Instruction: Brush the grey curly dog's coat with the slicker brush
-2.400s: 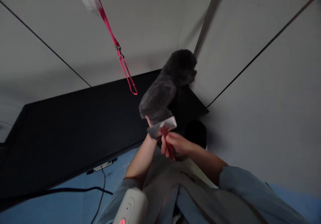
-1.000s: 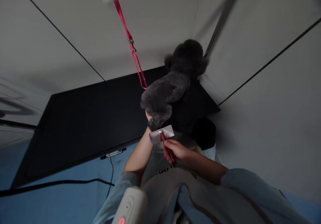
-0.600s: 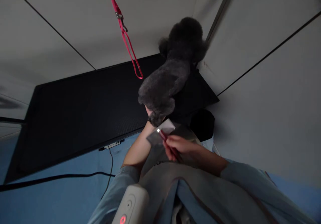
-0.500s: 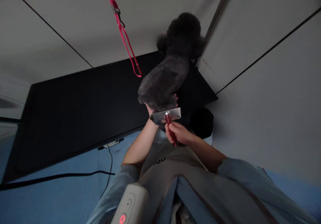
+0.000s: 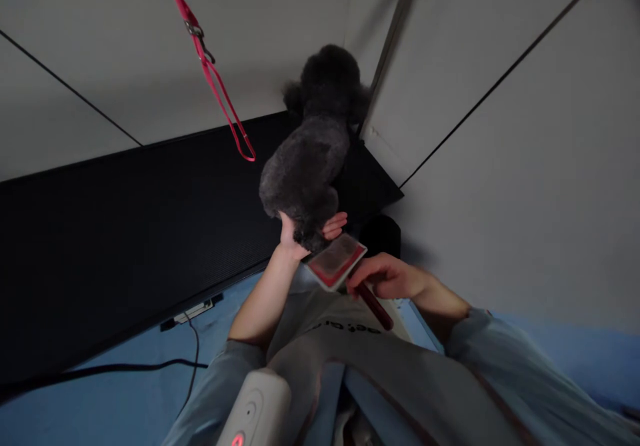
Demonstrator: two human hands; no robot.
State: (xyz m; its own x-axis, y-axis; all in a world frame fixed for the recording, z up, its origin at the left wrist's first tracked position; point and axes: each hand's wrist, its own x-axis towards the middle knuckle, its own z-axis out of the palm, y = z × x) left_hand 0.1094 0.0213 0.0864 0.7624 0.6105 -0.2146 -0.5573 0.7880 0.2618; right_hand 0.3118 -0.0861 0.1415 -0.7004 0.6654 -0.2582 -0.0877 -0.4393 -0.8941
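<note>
A dark grey, curly-coated dog is on the black table, its back to me and its head by the wall corner. My left hand cups its hindquarters from below, thumb on one side and fingertips showing on the other. Whether a leg or the tail lies in the palm, I cannot tell. My right hand grips the dark red handle of a slicker brush. The brush's pin face is turned up, with a red pad and pale rim. Its head is close beside my left palm and the dog's rear fur.
A pink leash loop with a metal clip hangs over the black grooming table. Pale walls meet behind the dog. Below the table's front edge are a small bracket and a black cable. A white device hangs at my chest.
My right hand has drawn the brush down and back from the dog's rear, flipping it so the pin side shows. My left hand still holds the dog. The whole view has shifted.
</note>
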